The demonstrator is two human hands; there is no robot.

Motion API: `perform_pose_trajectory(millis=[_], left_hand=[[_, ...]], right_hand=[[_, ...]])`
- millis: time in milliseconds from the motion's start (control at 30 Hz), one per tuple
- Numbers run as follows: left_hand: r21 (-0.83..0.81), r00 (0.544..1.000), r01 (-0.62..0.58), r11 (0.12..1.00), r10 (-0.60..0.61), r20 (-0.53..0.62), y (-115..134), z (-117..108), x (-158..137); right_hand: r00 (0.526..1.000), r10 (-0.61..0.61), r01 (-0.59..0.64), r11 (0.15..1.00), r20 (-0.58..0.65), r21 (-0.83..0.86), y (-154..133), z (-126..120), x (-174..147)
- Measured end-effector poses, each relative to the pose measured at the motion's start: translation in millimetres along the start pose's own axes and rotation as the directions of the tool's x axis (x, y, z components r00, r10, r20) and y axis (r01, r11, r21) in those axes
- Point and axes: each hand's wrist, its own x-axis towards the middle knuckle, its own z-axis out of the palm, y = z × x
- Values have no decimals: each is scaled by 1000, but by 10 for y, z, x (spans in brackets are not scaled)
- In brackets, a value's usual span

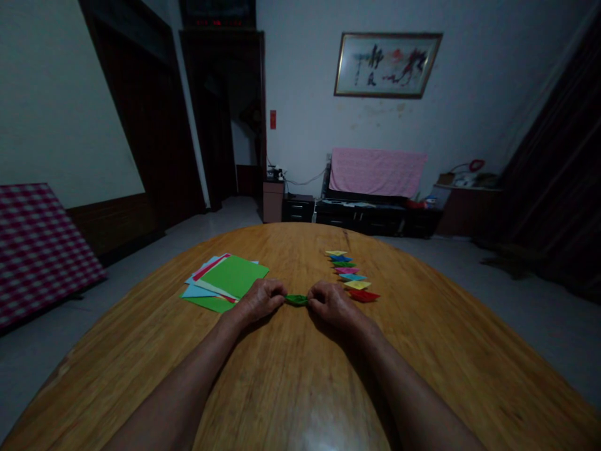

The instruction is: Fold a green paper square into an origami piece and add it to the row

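A small green folded paper boat (297,300) is stretched between my two hands, low over the wooden table. My left hand (263,298) pinches its left tip between thumb and fingers. At the opposite tip, my right hand (330,302) is closed in a similar pinch. Just right of my right hand, a row of folded paper boats in several colours runs away from me, with a red paper boat (364,295) nearest and a blue paper boat (340,258) near the far end. Beyond my left wrist lies a loose stack of coloured paper sheets (237,275), a green one on top.
The round wooden table (263,401) fills the foreground, its curved far edge facing a low black cabinet (361,216). A pink cloth (378,172) drapes over something on that cabinet. At the left stands a red-and-white checked panel or cloth (42,250).
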Motion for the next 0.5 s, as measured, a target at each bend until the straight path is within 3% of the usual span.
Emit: perform_pose_trajectory(millis=[500], left_hand=[[58, 1000, 10, 998, -10, 3, -57, 16, -2]], right_hand=[[1000, -10, 10, 999, 1, 40, 34, 25, 4]])
